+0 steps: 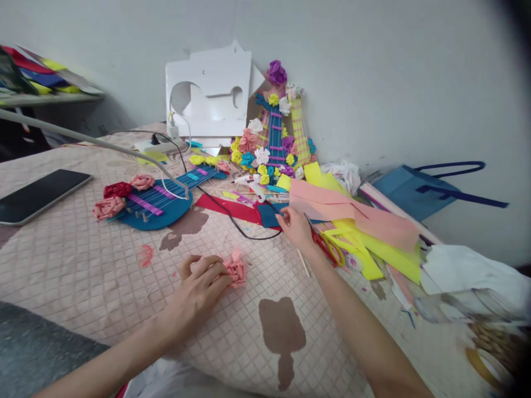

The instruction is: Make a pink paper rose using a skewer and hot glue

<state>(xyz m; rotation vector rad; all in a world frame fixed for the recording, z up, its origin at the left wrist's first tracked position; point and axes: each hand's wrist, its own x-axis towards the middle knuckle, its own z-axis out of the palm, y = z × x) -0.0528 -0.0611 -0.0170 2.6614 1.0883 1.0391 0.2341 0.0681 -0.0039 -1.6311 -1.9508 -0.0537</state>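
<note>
A pink crepe-paper flower (236, 273) lies on the quilted tablecloth. My left hand (202, 283) rests beside it, fingers curled and pressed against its left side. Farther forward, my right hand (296, 228) is closed in a pinch just above a dark blue paper piece (269, 214); whether anything sits between the fingertips is hard to see. Near those fingers are a white glue gun (256, 189), its black cord (249, 236) and a red paper strip (228, 209). To the left lies a blue paper guitar (160, 207) with pink and red flowers on its body.
Scissors with red handles (326, 249) lie among pink and yellow paper sheets (373, 224) at right. Decorated paper guitars (276, 132) lean against the wall. A phone (43, 193) is at left, a grey lamp arm (91, 132) crosses there, and tape (483, 367) is at lower right.
</note>
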